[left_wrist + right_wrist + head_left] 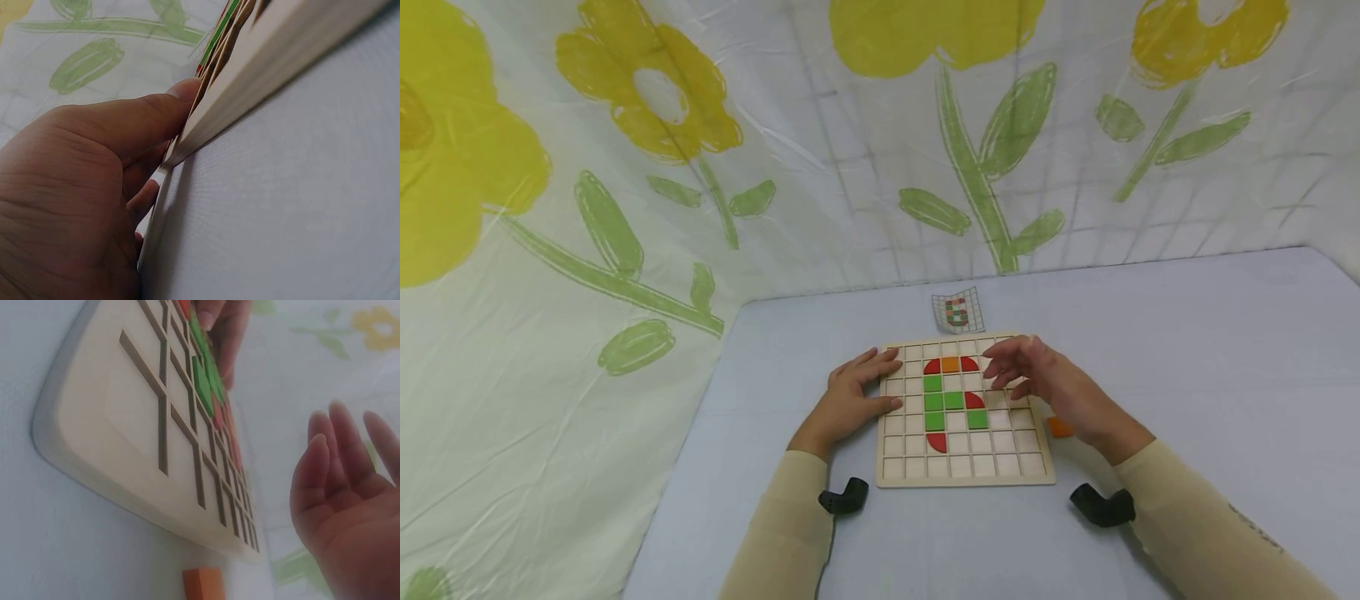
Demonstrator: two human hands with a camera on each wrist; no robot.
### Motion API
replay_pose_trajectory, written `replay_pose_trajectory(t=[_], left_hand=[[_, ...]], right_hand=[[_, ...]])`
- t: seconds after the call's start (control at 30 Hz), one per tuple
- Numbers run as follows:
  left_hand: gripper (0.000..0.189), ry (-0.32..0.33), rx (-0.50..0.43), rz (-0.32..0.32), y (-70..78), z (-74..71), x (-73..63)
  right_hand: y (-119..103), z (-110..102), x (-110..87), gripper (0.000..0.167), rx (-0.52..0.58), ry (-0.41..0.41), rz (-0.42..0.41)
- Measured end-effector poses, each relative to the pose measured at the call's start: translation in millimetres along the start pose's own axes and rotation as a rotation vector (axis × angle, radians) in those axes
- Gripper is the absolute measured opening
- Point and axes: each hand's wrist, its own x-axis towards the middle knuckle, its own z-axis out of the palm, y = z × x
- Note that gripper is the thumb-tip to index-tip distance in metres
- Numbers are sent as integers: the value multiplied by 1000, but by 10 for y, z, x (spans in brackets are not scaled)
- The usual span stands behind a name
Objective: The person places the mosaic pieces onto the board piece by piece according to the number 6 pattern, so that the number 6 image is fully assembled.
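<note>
A wooden grid board (917, 479) lies on the table, holding several green squares (933, 402), red quarter-circles (937, 442) and an orange square (951, 364). My left hand (850, 400) rests on the board's left edge, its fingers and thumb reaching over the rim. In the left wrist view the thumb (156, 115) touches the wooden rim. My right hand (1048, 383) hovers above the board's right side with loosely bent fingers and nothing in it; the right wrist view shows its palm bare. Next to the board's right edge, below that hand, lies an orange block (1060, 427).
A small card (957, 311) printed with a grid and a coloured figure lies behind the board. Pale cloth covers the table (1210, 358). A curtain with yellow flowers (936, 33) hangs at the back and left. Black devices (1101, 506) are worn on both wrists.
</note>
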Motion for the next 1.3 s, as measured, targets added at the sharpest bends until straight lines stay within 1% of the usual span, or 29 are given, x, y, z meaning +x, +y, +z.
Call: replay_pose_trajectory(t=[0.23,0.4,0.67,0.93,1.17,1.3], left_hand=[[62,-3,-1,3,4,-1,-3],[62,-2,-9,-8,11,-4,-14],[63,-6,-8,-29,26,-12,-23],[63,-3,12,-19,-4,6,-1],[63,2,6,0,-3,4,-5],[63,3,-1,-10,6,3,-12]], right_hand=[[-49,-66,-42,63,-31,26,-27],[-63,-128,-77,60,-37,42,-37],[-47,-252,-177,54,-85,69,-38],[27,-399,-301,52,-217,98,46],[103,-484,-400,50,-247,114,119],[151,-520,-437,46,-285,125,161]])
